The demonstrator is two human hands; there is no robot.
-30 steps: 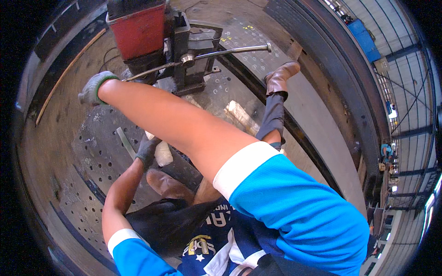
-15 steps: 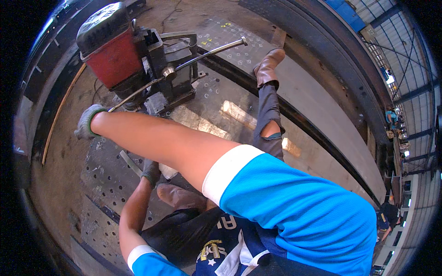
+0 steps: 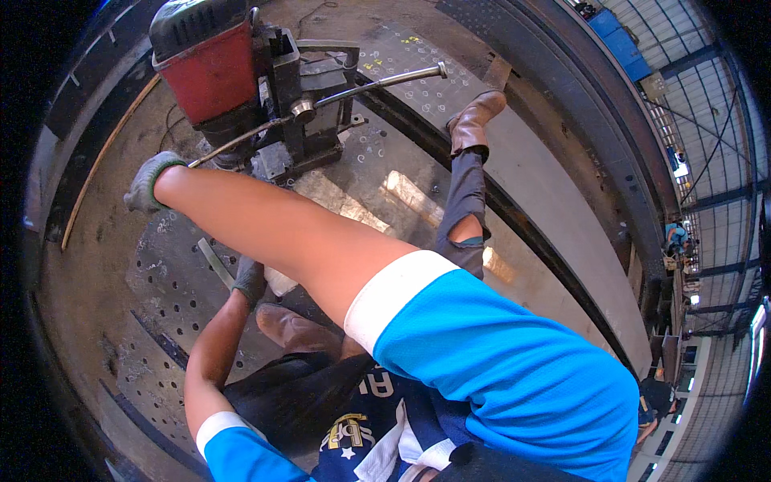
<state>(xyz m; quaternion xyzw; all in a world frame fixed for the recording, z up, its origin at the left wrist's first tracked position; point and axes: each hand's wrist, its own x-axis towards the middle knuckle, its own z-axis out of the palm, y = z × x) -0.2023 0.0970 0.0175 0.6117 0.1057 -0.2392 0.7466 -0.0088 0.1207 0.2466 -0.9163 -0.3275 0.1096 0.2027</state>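
A red and black drilling machine (image 3: pixel 213 76) stands on the steel plates, with a long metal lever (image 3: pixel 385 83) through its side hub. My right arm reaches across to the left. Its grey knitted glove covers my right hand (image 3: pixel 152 183), which is closed at the lever's lower left end; the fingers are mostly hidden. Lower down, my left hand (image 3: pixel 250 279), in a dark grey glove, is beside a flat pale metal strip (image 3: pixel 214 261). My own forearm hides part of that area, and whether the left fingers grip the strip cannot be made out.
Round holes dot the plate (image 3: pixel 165 301) under my left arm. My brown boots (image 3: pixel 479 112) rest on steel, one leg stretched forward. A dark beam edge (image 3: pixel 530 233) crosses to the right. A long wooden strip (image 3: pixel 104 169) lies left. Other people (image 3: pixel 676 235) are far right.
The view has shifted and turned slightly, so the machine appears higher and further right. My right hand stays at the lever end, and my left hand stays beside the metal strip.
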